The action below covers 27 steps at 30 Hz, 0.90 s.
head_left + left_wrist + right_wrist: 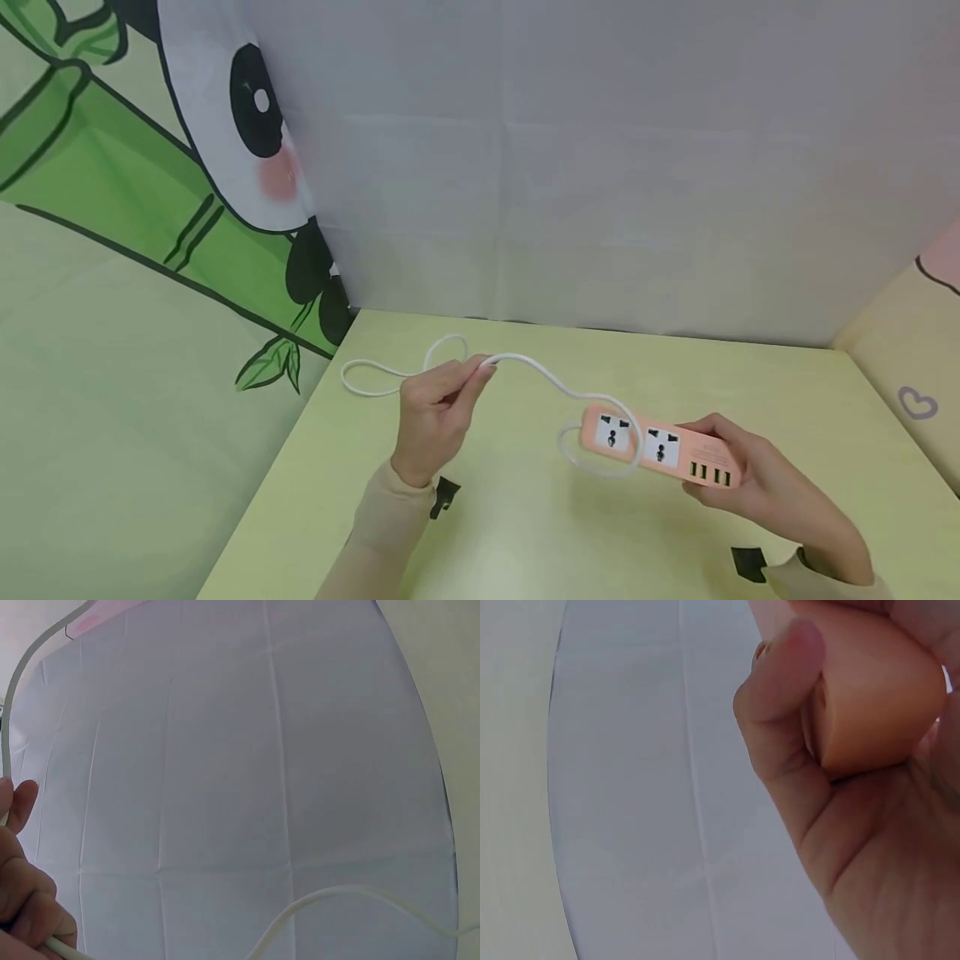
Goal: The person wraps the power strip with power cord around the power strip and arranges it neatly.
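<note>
An orange-pink power strip [660, 446] with two white sockets and several USB slots is gripped at its right end by my right hand [757, 483], thumb and fingers on opposite long edges. In the right wrist view my fingers wrap the end of the power strip [885, 690]. My left hand [435, 412] pinches the white cord [551, 379] between thumb and fingers. From there the cord arches right, loops over the sockets and passes round the strip's left end. The left wrist view shows the cord [330, 894] on both sides of the left hand [26, 889].
Beyond the left hand, a loose loop of cord [367, 392] lies toward the table's far left corner. Pieces of black tape [444, 497] mark the pale yellow table [525, 533]. A grey-white cloth wall [600, 183] stands behind, with a printed panda and bamboo sheet at left.
</note>
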Each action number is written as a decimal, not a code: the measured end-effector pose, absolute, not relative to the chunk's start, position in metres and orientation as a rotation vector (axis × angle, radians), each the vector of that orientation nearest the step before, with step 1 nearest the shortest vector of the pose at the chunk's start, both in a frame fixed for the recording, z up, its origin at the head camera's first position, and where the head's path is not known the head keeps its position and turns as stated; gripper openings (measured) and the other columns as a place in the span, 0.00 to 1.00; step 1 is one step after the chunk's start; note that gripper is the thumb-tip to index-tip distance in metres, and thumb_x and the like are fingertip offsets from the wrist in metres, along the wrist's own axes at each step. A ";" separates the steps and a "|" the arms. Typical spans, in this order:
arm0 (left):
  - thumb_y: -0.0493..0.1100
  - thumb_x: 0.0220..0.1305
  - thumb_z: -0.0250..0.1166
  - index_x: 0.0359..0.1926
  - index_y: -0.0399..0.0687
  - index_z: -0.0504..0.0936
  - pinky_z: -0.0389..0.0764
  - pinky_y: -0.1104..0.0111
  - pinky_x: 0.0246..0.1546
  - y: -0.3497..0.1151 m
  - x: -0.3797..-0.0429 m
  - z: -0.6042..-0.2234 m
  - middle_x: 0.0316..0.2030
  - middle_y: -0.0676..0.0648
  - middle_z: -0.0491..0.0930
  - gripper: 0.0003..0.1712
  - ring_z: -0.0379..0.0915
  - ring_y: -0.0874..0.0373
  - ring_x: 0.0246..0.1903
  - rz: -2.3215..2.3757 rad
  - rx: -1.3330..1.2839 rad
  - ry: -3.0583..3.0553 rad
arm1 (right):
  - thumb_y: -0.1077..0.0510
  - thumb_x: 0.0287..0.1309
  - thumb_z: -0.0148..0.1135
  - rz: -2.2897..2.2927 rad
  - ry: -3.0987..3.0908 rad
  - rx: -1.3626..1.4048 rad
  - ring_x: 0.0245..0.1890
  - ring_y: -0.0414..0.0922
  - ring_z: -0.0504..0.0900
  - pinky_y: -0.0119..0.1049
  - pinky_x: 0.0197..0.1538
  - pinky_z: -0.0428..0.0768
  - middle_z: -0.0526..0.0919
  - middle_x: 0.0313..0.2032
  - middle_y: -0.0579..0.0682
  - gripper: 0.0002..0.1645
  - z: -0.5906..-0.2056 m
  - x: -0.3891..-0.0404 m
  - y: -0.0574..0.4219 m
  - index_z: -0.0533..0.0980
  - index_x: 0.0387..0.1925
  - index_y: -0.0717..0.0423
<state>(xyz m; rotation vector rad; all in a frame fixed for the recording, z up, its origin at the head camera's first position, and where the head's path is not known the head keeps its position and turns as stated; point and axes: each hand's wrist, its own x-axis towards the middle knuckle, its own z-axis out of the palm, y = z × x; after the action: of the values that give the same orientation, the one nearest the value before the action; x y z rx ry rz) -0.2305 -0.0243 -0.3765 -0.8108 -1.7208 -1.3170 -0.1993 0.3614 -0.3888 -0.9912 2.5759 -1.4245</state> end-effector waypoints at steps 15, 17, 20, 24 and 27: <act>0.32 0.60 0.72 0.39 0.40 0.91 0.56 0.82 0.18 -0.022 -0.244 -0.395 0.13 0.54 0.69 0.06 0.56 0.69 0.15 -1.150 -0.629 -1.884 | 0.73 0.53 0.72 -1.483 2.513 -0.973 0.39 0.38 0.79 0.32 0.36 0.80 0.83 0.45 0.40 0.31 -0.385 -0.195 0.369 0.71 0.56 0.54; 0.34 0.61 0.72 0.39 0.40 0.91 0.56 0.81 0.18 -0.022 -0.245 -0.396 0.13 0.54 0.68 0.06 0.55 0.69 0.15 -1.134 -0.622 -1.896 | 0.75 0.51 0.71 -1.519 2.511 -1.002 0.37 0.39 0.79 0.33 0.34 0.79 0.83 0.44 0.41 0.32 -0.385 -0.195 0.369 0.72 0.56 0.56; 0.36 0.62 0.72 0.39 0.40 0.92 0.56 0.80 0.18 -0.022 -0.246 -0.396 0.13 0.54 0.68 0.06 0.56 0.68 0.16 -1.108 -0.609 -1.915 | 0.77 0.49 0.70 -1.563 2.503 -1.043 0.36 0.38 0.78 0.33 0.32 0.79 0.83 0.44 0.43 0.33 -0.384 -0.196 0.369 0.72 0.56 0.58; 0.38 0.63 0.72 0.39 0.41 0.92 0.57 0.79 0.18 -0.022 -0.248 -0.397 0.13 0.55 0.71 0.06 0.57 0.68 0.16 -1.068 -0.592 -1.955 | 0.80 0.48 0.69 -1.616 2.465 -1.074 0.35 0.38 0.78 0.33 0.32 0.79 0.82 0.44 0.44 0.34 -0.382 -0.197 0.370 0.71 0.57 0.62; 0.39 0.63 0.72 0.39 0.43 0.92 0.59 0.78 0.19 -0.021 -0.248 -0.399 0.14 0.55 0.73 0.07 0.58 0.69 0.15 -1.034 -0.590 -2.001 | 0.82 0.47 0.68 -1.652 2.448 -1.062 0.35 0.38 0.78 0.33 0.32 0.79 0.82 0.45 0.43 0.34 -0.381 -0.197 0.371 0.70 0.57 0.64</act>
<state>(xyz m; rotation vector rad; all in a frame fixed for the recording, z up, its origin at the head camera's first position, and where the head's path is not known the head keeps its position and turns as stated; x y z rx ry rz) -0.2478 -0.0215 -0.3994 -0.5904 -2.0014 -1.0343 -0.1969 0.3712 -0.3812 -1.0623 2.4483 -1.6517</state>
